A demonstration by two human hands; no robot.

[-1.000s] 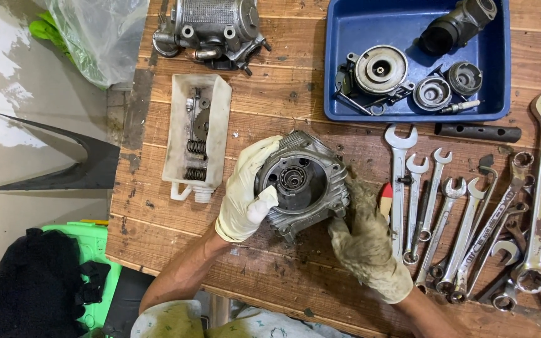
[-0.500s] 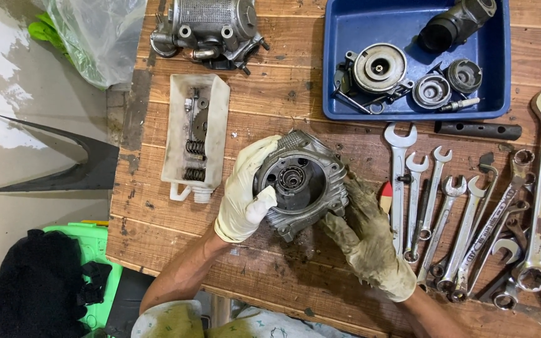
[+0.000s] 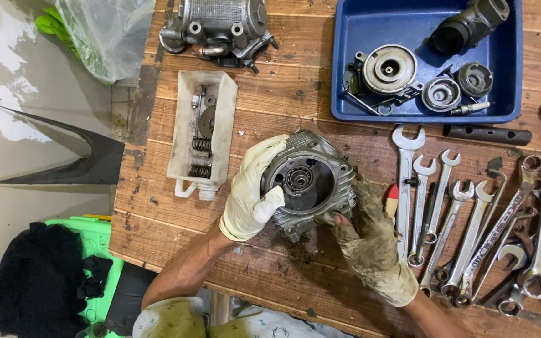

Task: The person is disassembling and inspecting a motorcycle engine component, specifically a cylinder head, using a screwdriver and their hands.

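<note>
Two gloved hands (image 3: 255, 194); two trays (image 3: 345, 37)

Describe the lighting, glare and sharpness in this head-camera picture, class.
Head view: soft, even daylight with only faint shadows beneath the spanners; bright glare on the wet floor at left; sharp focus on the round metal housing, the left hand and the right hand; no noticeable motion blur; table edges lean slightly towards the frame corners.

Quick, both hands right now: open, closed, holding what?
Left hand: closed around the left side of the round metal engine part, thumb on its face.
Right hand: closed on the same part's lower right edge.
</note>
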